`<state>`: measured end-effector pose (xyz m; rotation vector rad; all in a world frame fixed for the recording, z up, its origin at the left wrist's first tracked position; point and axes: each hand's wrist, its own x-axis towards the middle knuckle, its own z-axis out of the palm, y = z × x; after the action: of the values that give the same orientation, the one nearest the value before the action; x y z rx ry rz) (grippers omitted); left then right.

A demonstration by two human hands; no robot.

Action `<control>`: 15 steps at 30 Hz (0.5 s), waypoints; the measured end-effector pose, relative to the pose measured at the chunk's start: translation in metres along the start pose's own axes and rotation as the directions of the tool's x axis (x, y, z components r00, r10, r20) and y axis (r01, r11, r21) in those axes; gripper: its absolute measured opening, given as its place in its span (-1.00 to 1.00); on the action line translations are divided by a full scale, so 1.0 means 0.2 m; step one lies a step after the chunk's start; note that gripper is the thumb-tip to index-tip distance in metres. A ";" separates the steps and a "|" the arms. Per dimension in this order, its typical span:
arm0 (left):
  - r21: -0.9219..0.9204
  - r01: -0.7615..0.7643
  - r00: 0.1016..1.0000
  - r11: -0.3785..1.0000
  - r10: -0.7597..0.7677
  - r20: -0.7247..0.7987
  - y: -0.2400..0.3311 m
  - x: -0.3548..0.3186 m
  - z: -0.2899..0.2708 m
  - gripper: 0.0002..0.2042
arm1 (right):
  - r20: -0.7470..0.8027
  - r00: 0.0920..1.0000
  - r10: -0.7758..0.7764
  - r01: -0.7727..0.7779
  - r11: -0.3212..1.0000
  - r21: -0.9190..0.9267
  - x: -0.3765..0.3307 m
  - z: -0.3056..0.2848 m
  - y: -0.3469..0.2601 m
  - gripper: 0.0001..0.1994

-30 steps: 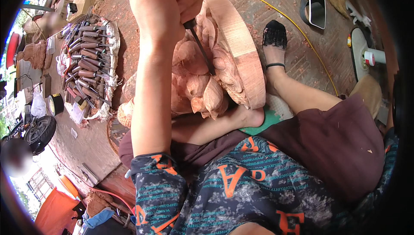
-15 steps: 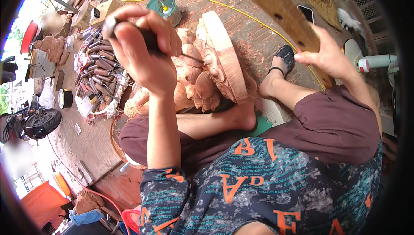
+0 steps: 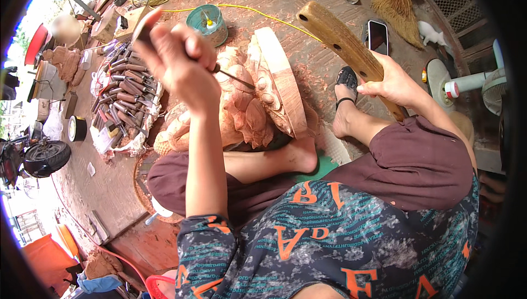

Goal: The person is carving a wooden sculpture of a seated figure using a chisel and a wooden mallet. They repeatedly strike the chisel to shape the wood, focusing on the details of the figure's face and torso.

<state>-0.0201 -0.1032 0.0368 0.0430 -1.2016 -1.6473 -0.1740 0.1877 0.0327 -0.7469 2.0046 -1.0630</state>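
Note:
My left hand (image 3: 189, 77) is closed round the dark handle of a carving chisel, raised above the work and slightly blurred. The thin steel chisel shaft (image 3: 235, 79) slants down to the right, its tip at the reddish wood carving (image 3: 255, 118); whether it touches, I cannot tell. Rounded, leaf-like relief covers the carving, which lies beside my folded leg with its thick, smooth base (image 3: 281, 79) on the right. Held in my right hand (image 3: 392, 82), over my right knee, is a long wooden mallet (image 3: 340, 38) with dark holes, its far end raised away from the carving.
Left of the carving, many wood-handled chisels (image 3: 127, 93) lie piled on a sack. Beyond it stand a teal tub (image 3: 215, 31) and a yellow cord (image 3: 258, 13). A phone (image 3: 377, 38), a straw broom (image 3: 396, 7) and a fan (image 3: 472, 84) are at the right. Wood chips litter the floor.
The mallet in my right hand has come down, away from the top edge of the view. The chisel tip sits slightly lower and further left in the picture. The whole view has shifted a little.

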 end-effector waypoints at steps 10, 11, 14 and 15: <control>0.044 0.172 0.971 0.984 -0.176 0.159 -0.17 0.08 0.07 -0.80 | -0.048 0.994 0.102 -0.103 0.995 -0.017 -0.01 0.03 -0.07 -0.42; 0.039 0.174 0.970 0.984 -0.179 0.164 -0.17 0.08 0.07 -0.80 | -0.058 0.994 0.088 -0.090 0.995 -0.033 -0.01 0.03 -0.05 -0.41; 0.023 0.192 0.963 0.981 -0.193 0.187 -0.18 0.08 0.10 -0.81 | -0.063 0.995 0.075 -0.078 0.996 -0.049 0.00 0.04 -0.05 -0.42; -0.003 0.236 0.950 0.972 -0.230 0.210 -0.20 0.09 0.10 -0.81 | -0.063 0.995 0.077 -0.080 0.996 -0.049 0.01 0.04 -0.06 -0.42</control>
<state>-0.0668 -0.1046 0.0277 -0.0063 -1.3738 -1.9120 -0.1671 0.1780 0.0394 -0.6633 2.1027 -1.0033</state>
